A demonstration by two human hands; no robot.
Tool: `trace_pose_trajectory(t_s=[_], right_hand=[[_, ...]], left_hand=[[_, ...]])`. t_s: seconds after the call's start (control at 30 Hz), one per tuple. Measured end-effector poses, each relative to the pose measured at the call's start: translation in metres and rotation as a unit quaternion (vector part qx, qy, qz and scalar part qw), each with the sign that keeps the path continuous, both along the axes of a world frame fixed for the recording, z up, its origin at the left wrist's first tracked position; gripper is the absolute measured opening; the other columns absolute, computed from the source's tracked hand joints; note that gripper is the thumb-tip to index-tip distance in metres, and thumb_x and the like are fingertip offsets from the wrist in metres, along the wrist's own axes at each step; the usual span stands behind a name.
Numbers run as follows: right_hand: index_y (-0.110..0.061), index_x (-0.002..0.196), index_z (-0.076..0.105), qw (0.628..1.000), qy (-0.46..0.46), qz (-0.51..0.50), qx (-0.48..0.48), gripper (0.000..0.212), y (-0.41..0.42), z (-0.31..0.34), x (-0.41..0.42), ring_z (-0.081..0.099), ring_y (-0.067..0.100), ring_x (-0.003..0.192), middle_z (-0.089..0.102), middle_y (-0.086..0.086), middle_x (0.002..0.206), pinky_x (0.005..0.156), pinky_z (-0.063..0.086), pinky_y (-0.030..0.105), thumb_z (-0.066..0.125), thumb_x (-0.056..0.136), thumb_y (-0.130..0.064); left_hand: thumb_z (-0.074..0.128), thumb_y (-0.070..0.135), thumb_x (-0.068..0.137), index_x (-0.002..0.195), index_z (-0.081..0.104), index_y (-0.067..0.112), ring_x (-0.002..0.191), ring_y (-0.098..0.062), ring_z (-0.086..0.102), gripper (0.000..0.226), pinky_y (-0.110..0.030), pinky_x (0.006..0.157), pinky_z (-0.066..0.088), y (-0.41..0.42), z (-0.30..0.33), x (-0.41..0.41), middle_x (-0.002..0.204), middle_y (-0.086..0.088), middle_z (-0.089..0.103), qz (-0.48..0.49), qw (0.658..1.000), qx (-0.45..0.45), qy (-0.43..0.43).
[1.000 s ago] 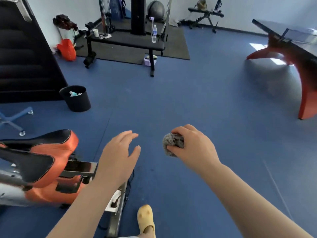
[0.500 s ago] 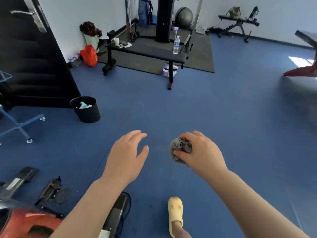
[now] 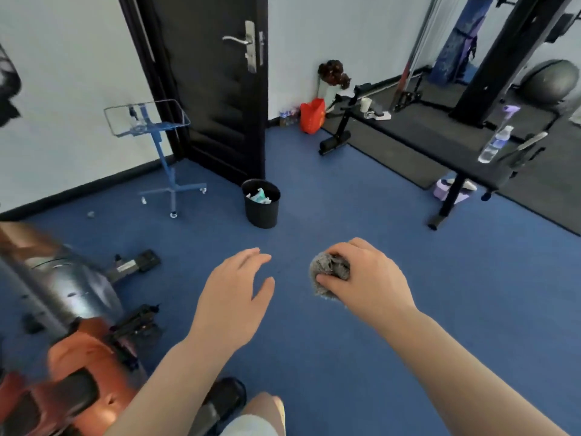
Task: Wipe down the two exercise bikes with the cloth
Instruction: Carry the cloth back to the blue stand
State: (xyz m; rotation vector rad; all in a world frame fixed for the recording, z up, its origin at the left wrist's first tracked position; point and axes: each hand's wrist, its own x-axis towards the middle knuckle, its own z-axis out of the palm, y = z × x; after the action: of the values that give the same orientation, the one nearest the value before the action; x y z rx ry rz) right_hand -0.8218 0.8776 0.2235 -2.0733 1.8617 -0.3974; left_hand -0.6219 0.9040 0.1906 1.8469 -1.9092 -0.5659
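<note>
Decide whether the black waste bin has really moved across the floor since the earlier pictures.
No. The waste bin stands by the black door's foot, as before; only the head camera turned left.

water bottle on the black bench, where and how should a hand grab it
Grip the water bottle around its clear middle, below the cap, coming from the open floor side. It stands upright near the black bench's near edge; a spray bottle stands close behind, so reaching over from the far side risks knocking that.
</note>
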Motion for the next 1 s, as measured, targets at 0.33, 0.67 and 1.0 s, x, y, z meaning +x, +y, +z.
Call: trace_pose_trajectory(t_s=[0.33, 0.67, 1.0], right_hand=[[-0.035, 0.101, 0.061, 0.994, -0.004, 0.111, 0.003, 0.024, -0.194, -0.018, 0.076, 0.059, 0.015, 0.086, 0.055, -0.013, 0.101, 0.07, 0.05, 0.031, 0.066, 0.079, -0.043], [-0.034, 0.098, 0.061, 0.986, -0.032, 0.163, 0.016, 0.022, -0.374, -0.017, 0.166, 0.054, 0.009, 0.08, 0.051, -0.018, 0.093, 0.059, 0.038, 0.021, 0.066, 0.08, -0.045], [-0.038, 0.097, 0.061, 0.97, -0.026, 0.242, 0.023, 0.02, -0.572, -0.03, 0.257, 0.054, 0.005, 0.08, 0.053, -0.017, 0.094, 0.06, 0.039, 0.021, 0.066, 0.079, -0.045]], left_hand=[[0.047, 0.036, 0.092, 0.131, 0.048, 0.029, 0.106, -0.019, 0.056, 0.039, -0.032, 0.103, 0.036, -0.153, -0.015, 0.072, 0.144, 0.013, 0.04, 0.14, 0.99, 0.019, -0.005], [0.05, 0.033, 0.091, 0.127, 0.053, 0.028, 0.109, -0.018, 0.055, 0.036, -0.031, 0.104, 0.035, -0.294, -0.002, 0.163, 0.141, 0.012, 0.044, 0.218, 0.976, 0.017, -0.022], [0.05, 0.032, 0.092, 0.127, 0.053, 0.026, 0.127, -0.011, 0.042, 0.036, -0.027, 0.107, 0.03, -0.465, -0.013, 0.239, 0.14, 0.011, 0.046, 0.289, 0.957, -0.009, -0.012]])
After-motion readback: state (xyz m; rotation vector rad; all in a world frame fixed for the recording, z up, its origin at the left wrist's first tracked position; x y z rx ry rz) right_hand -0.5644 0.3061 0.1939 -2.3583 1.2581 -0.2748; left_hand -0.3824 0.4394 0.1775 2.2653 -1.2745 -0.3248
